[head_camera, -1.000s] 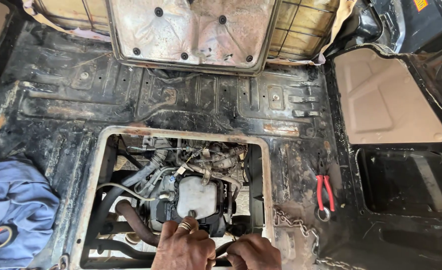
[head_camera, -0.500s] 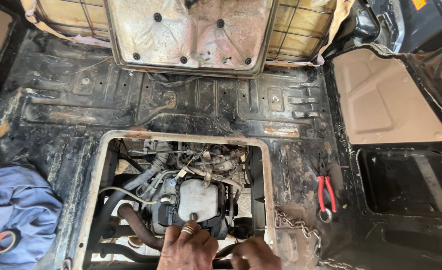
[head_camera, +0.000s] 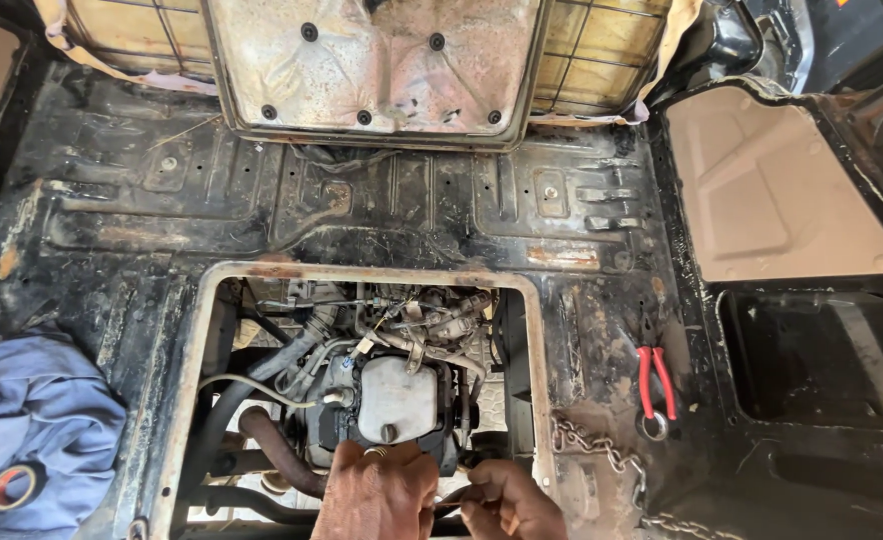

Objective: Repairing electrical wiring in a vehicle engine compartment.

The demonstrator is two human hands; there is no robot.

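Note:
Through a rusty rectangular floor opening [head_camera: 262, 272] I look down on an engine with a grey metal cover [head_camera: 397, 398], hoses and cables. My left hand [head_camera: 377, 492], wearing a ring, rests on the near edge of the engine just below the cover. My right hand [head_camera: 510, 502] sits beside it, fingers curled around a thin metal tool whose end is hidden between the hands. Both hands are cut off by the frame's bottom edge.
Red-handled pliers [head_camera: 654, 388] lie on the black floor to the right, with a chain [head_camera: 602, 455] nearby. Blue cloth [head_camera: 37, 420] with a tape roll [head_camera: 14, 486] sits at the left. A tilted seat base [head_camera: 382, 65] stands at the top; an open door gap is on the right.
The view has shifted slightly, so my hands sit a little lower in the frame. Both hands stay at the engine's near edge.

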